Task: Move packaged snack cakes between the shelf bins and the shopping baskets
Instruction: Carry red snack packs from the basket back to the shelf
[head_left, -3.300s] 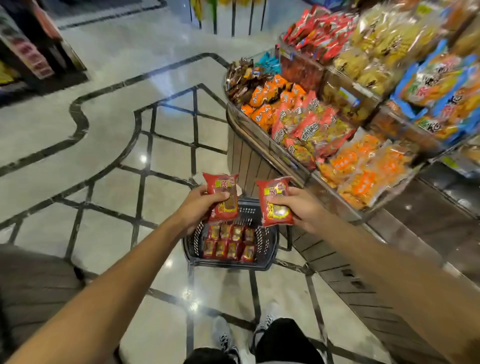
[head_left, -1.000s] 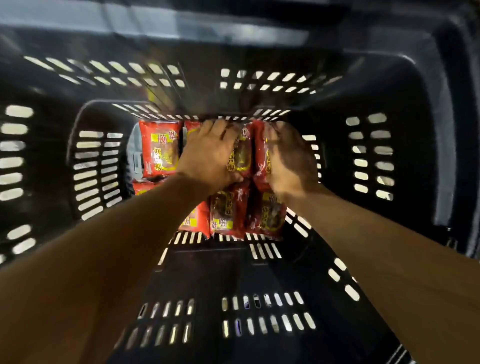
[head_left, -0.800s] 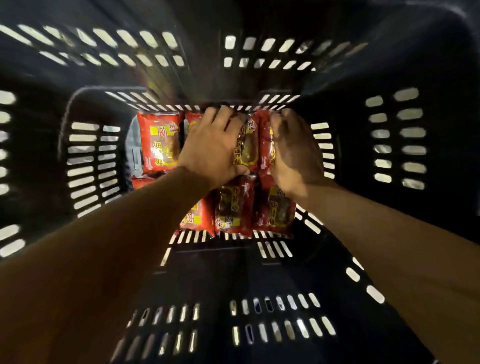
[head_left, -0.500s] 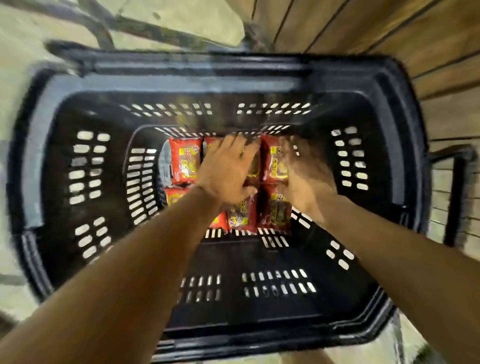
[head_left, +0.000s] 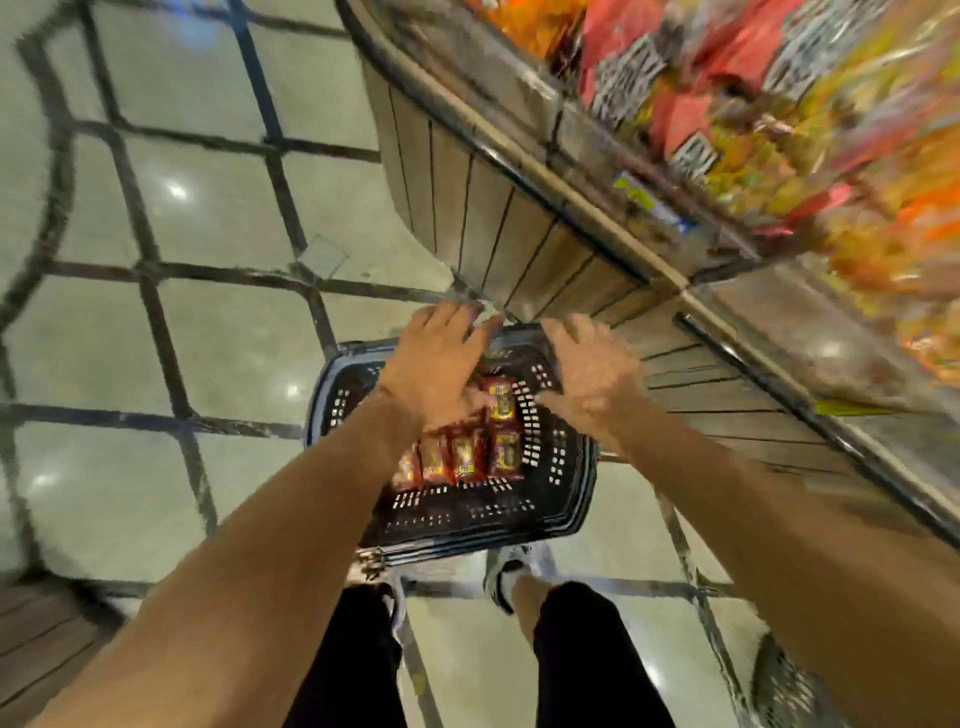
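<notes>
Left hand (head_left: 434, 371): spread, empty, above the basket.
Right hand (head_left: 592, 371): spread, empty, likewise free for another pick.
Cakes (head_left: 470, 447): red packs in rows on the basket floor.
Basket (head_left: 571, 499): on the floor beside the shelf (head_left: 519, 228), within reach.

**Bright overhead light, heavy motion blur**

Ceiling lamps glare as white spots on the glossy floor (head_left: 176, 332). The shelf bins (head_left: 753, 119) up and right of both grips smear into streaks of colour. Floor lines bow toward the frame's edges. Both hands are soft-edged; little shadow shows beneath them.
</notes>
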